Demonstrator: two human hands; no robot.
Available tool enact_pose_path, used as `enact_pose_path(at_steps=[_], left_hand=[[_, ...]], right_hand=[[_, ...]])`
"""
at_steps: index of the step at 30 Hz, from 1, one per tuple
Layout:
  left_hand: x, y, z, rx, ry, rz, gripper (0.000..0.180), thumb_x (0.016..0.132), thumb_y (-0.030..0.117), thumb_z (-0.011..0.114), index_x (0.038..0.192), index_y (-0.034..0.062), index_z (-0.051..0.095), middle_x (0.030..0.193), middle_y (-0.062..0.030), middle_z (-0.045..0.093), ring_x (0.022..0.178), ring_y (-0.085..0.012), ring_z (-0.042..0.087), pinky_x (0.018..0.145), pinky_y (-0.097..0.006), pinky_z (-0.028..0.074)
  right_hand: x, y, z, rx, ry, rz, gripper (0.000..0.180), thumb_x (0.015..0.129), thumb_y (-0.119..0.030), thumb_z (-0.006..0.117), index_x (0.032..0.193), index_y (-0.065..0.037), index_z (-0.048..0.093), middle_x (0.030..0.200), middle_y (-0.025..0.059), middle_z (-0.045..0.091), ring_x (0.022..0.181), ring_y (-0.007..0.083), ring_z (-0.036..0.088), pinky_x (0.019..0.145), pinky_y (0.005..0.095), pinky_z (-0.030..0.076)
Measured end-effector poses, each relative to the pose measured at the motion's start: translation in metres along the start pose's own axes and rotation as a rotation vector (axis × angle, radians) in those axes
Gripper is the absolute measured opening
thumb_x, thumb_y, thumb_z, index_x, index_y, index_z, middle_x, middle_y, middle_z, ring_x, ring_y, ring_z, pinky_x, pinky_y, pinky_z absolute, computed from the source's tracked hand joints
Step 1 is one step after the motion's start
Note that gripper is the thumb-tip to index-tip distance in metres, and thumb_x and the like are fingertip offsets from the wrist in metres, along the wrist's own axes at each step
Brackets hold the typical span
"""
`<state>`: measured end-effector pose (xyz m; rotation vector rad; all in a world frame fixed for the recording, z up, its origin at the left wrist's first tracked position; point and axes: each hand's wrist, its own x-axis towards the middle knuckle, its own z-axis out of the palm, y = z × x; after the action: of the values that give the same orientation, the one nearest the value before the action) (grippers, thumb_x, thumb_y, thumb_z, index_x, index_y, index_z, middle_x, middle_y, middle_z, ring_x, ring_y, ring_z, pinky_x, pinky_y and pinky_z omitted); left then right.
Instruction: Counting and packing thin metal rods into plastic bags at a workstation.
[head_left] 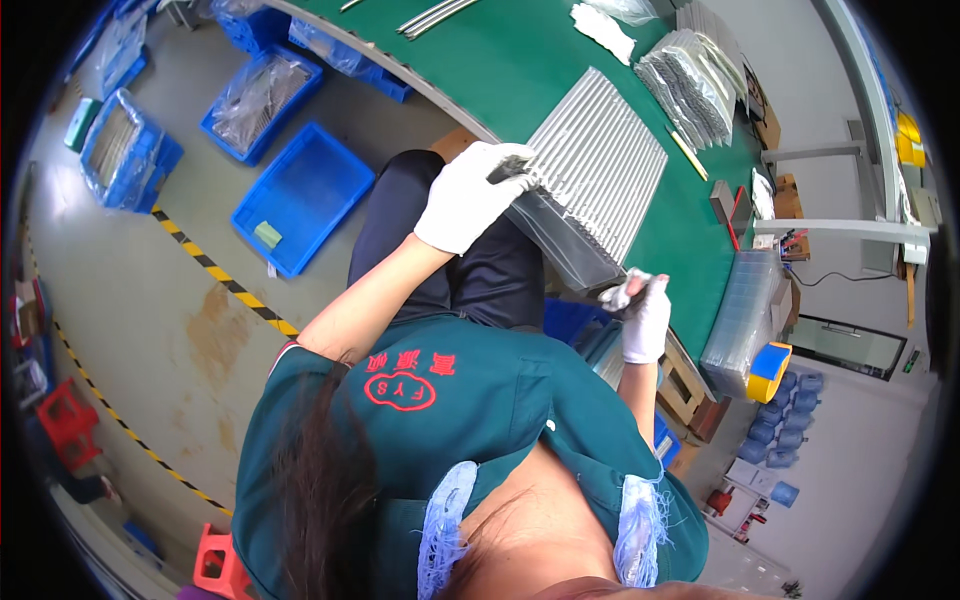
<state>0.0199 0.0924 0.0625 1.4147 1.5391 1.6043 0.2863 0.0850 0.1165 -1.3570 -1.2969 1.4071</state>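
A ribbed block of silver-grey rods (610, 150), lying side by side in a row, rests on the green table near its front edge. Clear plastic film (570, 250) hangs from its near end, over the table edge and above my lap. My left hand (470, 200), in a white glove, pinches the film at the near left corner of the block. At the near right corner my right hand (640, 315), also in a white glove with greyed fingertips, is closed on the film's edge. The fingertips partly hide the film there.
Stacked grey ribbed trays (690, 85), a white glove (603, 32) and a thin stick (688, 153) lie farther back on the green table (500, 70). Several loose rods (437, 17) lie at the far left. Blue crates (305, 195) stand on the floor to my left, beside striped tape (225, 280).
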Motion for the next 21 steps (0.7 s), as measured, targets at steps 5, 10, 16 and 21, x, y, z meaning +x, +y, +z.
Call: enact_pose_path(at_steps=[5, 10, 16, 21], left_hand=[[0.002, 0.008, 0.003, 0.02, -0.018, -0.086, 0.045, 0.069, 0.026, 0.077, 0.109, 0.0101, 0.061, 0.098, -0.0107, 0.063, 0.093, -0.0243, 0.062, 0.082, -0.032, 0.048], [0.003, 0.009, 0.013, 0.106, -0.018, -0.117, 0.063, 0.069, 0.028, 0.078, 0.123, 0.0092, 0.052, 0.109, -0.0143, 0.062, 0.102, -0.028, 0.06, 0.087, -0.034, 0.047], [-0.016, 0.005, -0.03, -0.102, -0.153, -0.517, 0.022, 0.089, 0.022, 0.062, 0.091, 0.0003, 0.066, 0.073, -0.0005, 0.061, 0.065, -0.0055, 0.052, 0.061, -0.021, 0.043], [-0.027, 0.014, -0.038, -0.174, -0.095, -0.464, 0.025, 0.091, 0.022, 0.06, 0.091, -0.0021, 0.066, 0.076, -0.0003, 0.063, 0.069, -0.0051, 0.052, 0.064, -0.021, 0.042]], right_hand=[[-0.001, 0.041, -0.024, -0.176, -0.194, 0.26, 0.053, 0.1, -0.042, 0.028, 0.088, -0.001, 0.059, 0.082, 0.0118, 0.065, 0.079, 0.0204, 0.066, 0.067, 0.0301, 0.053], [0.001, 0.046, 0.003, -0.457, -0.234, -0.12, 0.05, 0.098, -0.043, 0.038, 0.115, 0.0, 0.058, 0.106, 0.0112, 0.065, 0.097, 0.0193, 0.061, 0.085, 0.0309, 0.048], [-0.023, 0.019, 0.019, 0.126, -0.169, 0.214, 0.031, 0.09, -0.03, 0.058, 0.104, -0.004, 0.068, 0.068, -0.0082, 0.053, 0.057, 0.0014, 0.029, 0.052, 0.0191, 0.024], [-0.029, 0.014, 0.013, 0.287, -0.201, 0.25, 0.031, 0.087, -0.022, 0.064, 0.099, 0.007, 0.063, 0.09, 0.0129, 0.067, 0.083, 0.0173, 0.063, 0.078, 0.0298, 0.05]])
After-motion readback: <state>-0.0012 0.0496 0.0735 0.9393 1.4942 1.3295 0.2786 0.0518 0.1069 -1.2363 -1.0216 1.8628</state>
